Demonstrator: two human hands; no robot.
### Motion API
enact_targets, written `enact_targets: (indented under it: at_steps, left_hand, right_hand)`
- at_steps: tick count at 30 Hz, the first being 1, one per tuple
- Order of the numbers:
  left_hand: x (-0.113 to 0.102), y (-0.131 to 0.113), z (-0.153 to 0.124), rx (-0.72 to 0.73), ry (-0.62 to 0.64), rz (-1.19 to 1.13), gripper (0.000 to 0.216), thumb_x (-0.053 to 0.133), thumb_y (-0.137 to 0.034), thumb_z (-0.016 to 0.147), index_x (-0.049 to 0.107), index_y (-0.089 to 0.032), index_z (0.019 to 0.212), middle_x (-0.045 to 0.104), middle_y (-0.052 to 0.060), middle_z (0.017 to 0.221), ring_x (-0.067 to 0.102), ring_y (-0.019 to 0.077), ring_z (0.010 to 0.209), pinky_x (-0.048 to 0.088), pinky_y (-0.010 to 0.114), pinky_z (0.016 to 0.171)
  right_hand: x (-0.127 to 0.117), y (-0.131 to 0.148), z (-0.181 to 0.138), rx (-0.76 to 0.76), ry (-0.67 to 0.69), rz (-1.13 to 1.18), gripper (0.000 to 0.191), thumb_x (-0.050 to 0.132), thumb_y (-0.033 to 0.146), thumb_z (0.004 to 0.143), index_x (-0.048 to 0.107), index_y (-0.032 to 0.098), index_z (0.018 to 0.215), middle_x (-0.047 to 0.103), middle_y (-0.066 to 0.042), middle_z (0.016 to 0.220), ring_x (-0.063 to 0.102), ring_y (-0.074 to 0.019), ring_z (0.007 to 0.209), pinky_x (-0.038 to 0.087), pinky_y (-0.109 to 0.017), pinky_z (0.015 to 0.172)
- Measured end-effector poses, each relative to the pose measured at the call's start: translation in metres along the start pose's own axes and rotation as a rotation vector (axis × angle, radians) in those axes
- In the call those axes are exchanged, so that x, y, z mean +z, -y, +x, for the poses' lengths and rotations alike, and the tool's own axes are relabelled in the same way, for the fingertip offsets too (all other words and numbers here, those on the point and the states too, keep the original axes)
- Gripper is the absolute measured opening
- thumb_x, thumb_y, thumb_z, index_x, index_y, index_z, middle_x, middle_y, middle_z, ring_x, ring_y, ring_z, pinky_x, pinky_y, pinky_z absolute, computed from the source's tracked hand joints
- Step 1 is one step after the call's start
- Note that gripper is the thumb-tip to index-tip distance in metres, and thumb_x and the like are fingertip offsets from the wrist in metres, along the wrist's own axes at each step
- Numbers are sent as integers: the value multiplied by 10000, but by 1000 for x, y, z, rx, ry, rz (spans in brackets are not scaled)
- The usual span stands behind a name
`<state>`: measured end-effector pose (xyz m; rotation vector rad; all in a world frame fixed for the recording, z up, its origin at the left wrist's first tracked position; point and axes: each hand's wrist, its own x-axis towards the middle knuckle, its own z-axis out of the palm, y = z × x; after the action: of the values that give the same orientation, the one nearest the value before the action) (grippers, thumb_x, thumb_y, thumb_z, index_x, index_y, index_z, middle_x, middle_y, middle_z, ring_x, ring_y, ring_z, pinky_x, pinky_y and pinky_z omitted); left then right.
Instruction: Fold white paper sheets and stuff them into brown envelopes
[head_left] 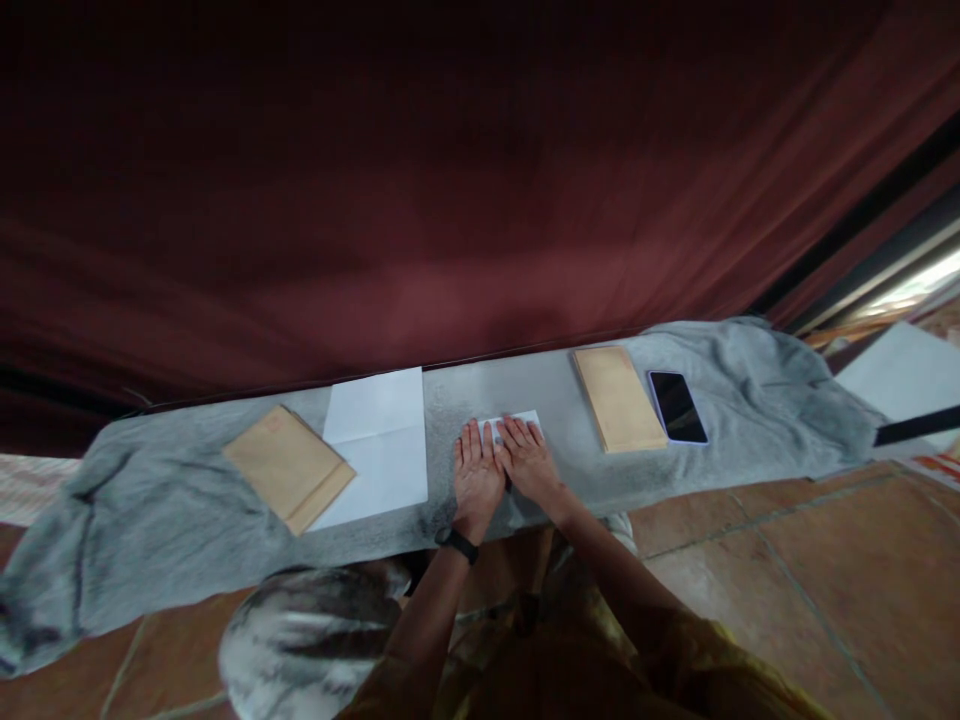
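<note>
My left hand (475, 474) and my right hand (529, 462) lie flat side by side, fingers stretched out, pressing on a small folded white paper (510, 421) on the grey cloth-covered bench (187, 520). Only the paper's far edge shows beyond my fingertips. A dark band sits on my left wrist. To the left lies a larger white sheet (379, 445) with a crease across it, partly under a stack of brown envelopes (289, 467).
A second stack of brown envelopes (619, 398) and a dark-screened phone (677, 406) lie to the right on the grey cloth. A dark red curtain (450, 200) hangs behind. Tiled floor (787, 570) runs in front, with a white sheet (896, 375) at far right.
</note>
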<state>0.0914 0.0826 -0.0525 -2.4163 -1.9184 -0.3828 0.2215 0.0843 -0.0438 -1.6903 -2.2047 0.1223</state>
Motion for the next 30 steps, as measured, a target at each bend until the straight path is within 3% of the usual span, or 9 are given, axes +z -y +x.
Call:
enact_targets:
  at_steps: [15, 22, 30]
  left_hand:
    - [-10, 6, -10, -4, -52, -19, 607, 365, -424, 1031, 347, -103, 1546, 363, 176, 1591, 322, 295, 1493, 260, 520, 1220]
    - [-19, 18, -27, 4, -19, 30, 577, 351, -368, 1031, 366, -86, 1535, 366, 163, 1592, 320, 303, 1493, 261, 526, 1217]
    - [-21, 30, -27, 213, 144, 29, 485, 314, -217, 994, 510, -159, 1435, 520, 146, 1500, 450, 300, 1416, 351, 560, 1159]
  right_hand:
    - [-6, -39, -34, 101, -97, -103, 553, 354, 391, 1058, 381, 117, 1538, 437, -131, 1561, 402, -275, 1434, 247, -480, 1194]
    - [-8, -46, -44, 110, -125, -118, 534, 351, 363, 1056, 405, 116, 1527, 453, -139, 1549, 420, -290, 1417, 258, -492, 1183]
    - [-14, -44, -46, 127, -141, -71, 519, 381, 319, 1031, 444, 103, 1499, 446, -137, 1557, 420, -274, 1423, 267, -475, 1188]
